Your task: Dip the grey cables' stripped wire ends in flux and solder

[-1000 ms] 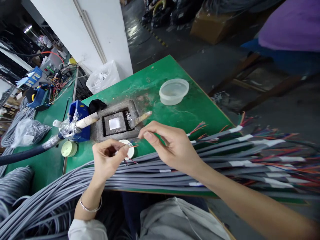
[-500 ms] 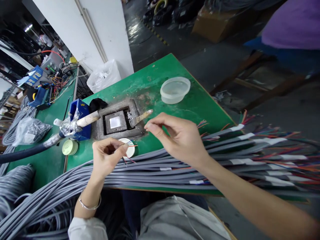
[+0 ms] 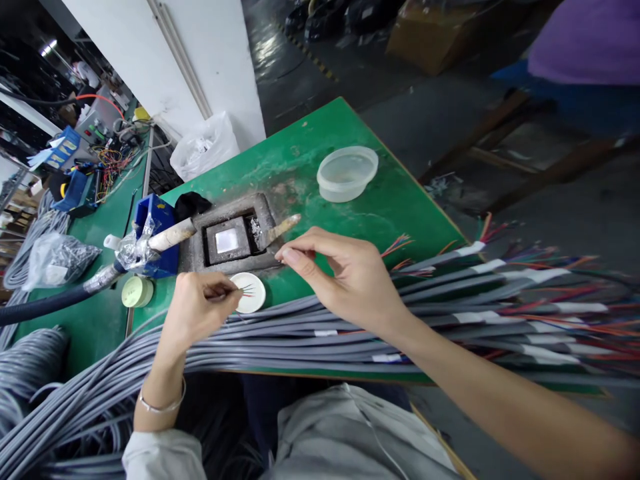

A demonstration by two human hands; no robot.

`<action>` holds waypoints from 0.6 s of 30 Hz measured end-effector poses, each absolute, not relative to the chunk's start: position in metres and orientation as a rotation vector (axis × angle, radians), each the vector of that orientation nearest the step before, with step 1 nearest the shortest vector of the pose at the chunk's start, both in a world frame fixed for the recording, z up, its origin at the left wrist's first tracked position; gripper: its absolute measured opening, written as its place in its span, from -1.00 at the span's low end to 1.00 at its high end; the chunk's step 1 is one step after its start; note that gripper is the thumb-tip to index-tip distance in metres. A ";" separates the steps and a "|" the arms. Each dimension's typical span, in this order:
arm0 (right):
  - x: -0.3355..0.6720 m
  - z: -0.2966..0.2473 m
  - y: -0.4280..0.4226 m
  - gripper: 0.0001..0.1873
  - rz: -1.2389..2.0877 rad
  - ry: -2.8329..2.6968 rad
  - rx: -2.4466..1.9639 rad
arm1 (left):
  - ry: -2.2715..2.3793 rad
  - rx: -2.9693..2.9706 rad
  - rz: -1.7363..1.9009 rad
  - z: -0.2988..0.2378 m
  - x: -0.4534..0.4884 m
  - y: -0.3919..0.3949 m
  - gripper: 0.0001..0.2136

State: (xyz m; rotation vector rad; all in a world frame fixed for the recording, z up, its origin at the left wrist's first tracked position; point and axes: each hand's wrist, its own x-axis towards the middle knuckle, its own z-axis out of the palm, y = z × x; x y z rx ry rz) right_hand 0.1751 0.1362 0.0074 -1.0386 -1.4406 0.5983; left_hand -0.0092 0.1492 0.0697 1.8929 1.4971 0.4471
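Note:
My left hand is closed in a pinch on thin coloured wires, their tips pointing right over a small round white dish. Whether these wires touch the dish, I cannot tell. To the right, my right hand has thumb and fingertips pressed together; anything between them is too small to make out. Beyond both hands sits a grimy square pot with a bright silvery surface at its centre. A flat, stained scraper leans on its right side. Grey cables run beneath my hands.
A clear oval tub stands farther back on the green table. Left of the pot are an extraction pipe, a blue holder and a pale green round tin. Stripped cable ends with white tape spread rightward.
My left hand has shifted left and turned, its fingers curling closer round the wires. The wire tips have moved slightly left. My right hand has drifted slightly left, still pinched.

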 end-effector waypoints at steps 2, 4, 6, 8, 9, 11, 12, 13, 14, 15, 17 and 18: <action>0.176 0.008 0.136 -0.86 0.579 -1.464 -1.047 | 1.526 1.979 0.249 0.068 -0.016 0.161 -0.91; 0.176 0.007 0.135 -0.87 0.565 -1.489 -1.049 | 1.514 1.989 0.116 0.061 -0.021 0.172 -0.91; 0.176 0.007 0.135 -0.87 0.555 -1.512 -1.053 | 1.493 1.982 0.046 0.051 -0.024 0.180 -0.90; 0.177 0.007 0.134 -0.87 0.553 -1.530 -1.060 | 1.488 1.991 0.015 0.041 -0.024 0.185 -0.90; 0.177 0.007 0.134 -0.87 0.552 -1.535 -1.062 | 1.489 1.997 0.004 0.038 -0.023 0.186 -0.90; 0.177 0.007 0.133 -0.86 0.547 -1.540 -1.067 | 1.490 2.001 -0.023 0.034 -0.020 0.188 -0.90; 0.177 0.007 0.133 -0.85 0.545 -1.542 -1.071 | 1.491 2.002 -0.040 0.033 -0.019 0.188 -0.89; 0.177 0.007 0.133 -0.85 0.545 -1.545 -1.076 | 1.495 2.003 -0.058 0.032 -0.017 0.189 -0.89; 0.177 0.008 0.132 -0.85 0.547 -1.547 -1.080 | 1.501 2.007 -0.074 0.032 -0.015 0.190 -0.89; 0.177 0.008 0.132 -0.85 0.549 -1.546 -1.082 | 1.508 2.016 -0.085 0.032 -0.013 0.190 -0.89; 0.176 0.007 0.131 -0.85 0.558 -1.542 -1.083 | 1.523 2.040 -0.104 0.031 -0.009 0.191 -0.90; 0.176 0.007 0.131 -0.84 0.565 -1.540 -1.084 | 1.531 2.051 -0.112 0.031 -0.008 0.191 -0.89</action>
